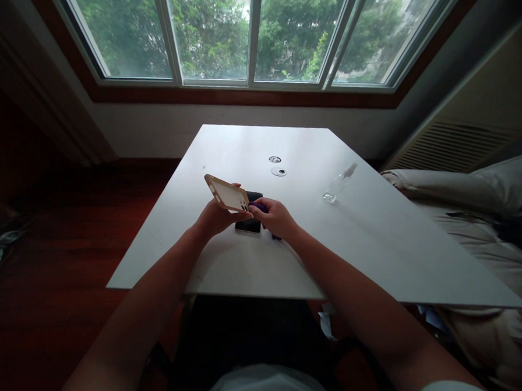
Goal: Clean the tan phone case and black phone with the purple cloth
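White table (355, 243) fills mid-frame. My left hand (216, 218) pinches the tan case (227, 195) at center; it looks light and a bit bendy, so gripping its edges works. My right hand (276, 217) is closed on a purple cloth (258, 206), I think, above the black phone (248, 226).

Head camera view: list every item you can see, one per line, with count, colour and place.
table: 1, white, centre of the room below the window
phone case: 1, tan, held tilted above the table
phone: 1, black, flat on the table under the hands
purple object: 1, in the right hand, kind unclear
spray bottle: 1, clear, lying on the table, right
round discs: 2, pale, table's far middle
left hand: holds the case
right hand: grips the purple object
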Available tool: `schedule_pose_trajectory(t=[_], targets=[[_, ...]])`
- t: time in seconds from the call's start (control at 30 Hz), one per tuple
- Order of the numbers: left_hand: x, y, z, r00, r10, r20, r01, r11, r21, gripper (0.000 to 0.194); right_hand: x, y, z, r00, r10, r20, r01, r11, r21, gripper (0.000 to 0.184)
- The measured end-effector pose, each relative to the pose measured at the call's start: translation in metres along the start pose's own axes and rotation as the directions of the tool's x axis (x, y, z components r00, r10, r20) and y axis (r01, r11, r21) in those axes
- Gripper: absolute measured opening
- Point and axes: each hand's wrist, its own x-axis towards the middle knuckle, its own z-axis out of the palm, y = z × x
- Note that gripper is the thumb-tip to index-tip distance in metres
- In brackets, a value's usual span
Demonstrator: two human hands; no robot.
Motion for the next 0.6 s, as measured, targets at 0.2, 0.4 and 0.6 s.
schedule_pose_trajectory(t=[0.2, 0.4, 0.6], targets=[[-0.001, 0.008, 0.002, 0.994, -0.104, 0.034, 0.104, 0.994, 0.02, 0.072, 0.0, 0.004, 0.0, 0.99, -0.062, -0.125, 0.064, 0.998, 0.007, 0.034], [-0.002, 0.016, 0.005, 0.988, -0.091, 0.122, 0.082, 0.994, 0.078, 0.074, 0.003, 0.011, -0.002, 0.977, -0.113, -0.184, 0.103, 0.993, -0.06, 0.025], [0.0, 0.02, 0.004, 0.99, -0.064, 0.123, 0.048, 0.99, 0.133, 0.07, 0.001, 0.005, -0.006, 0.964, -0.196, -0.179, 0.173, 0.976, -0.136, 0.023]])
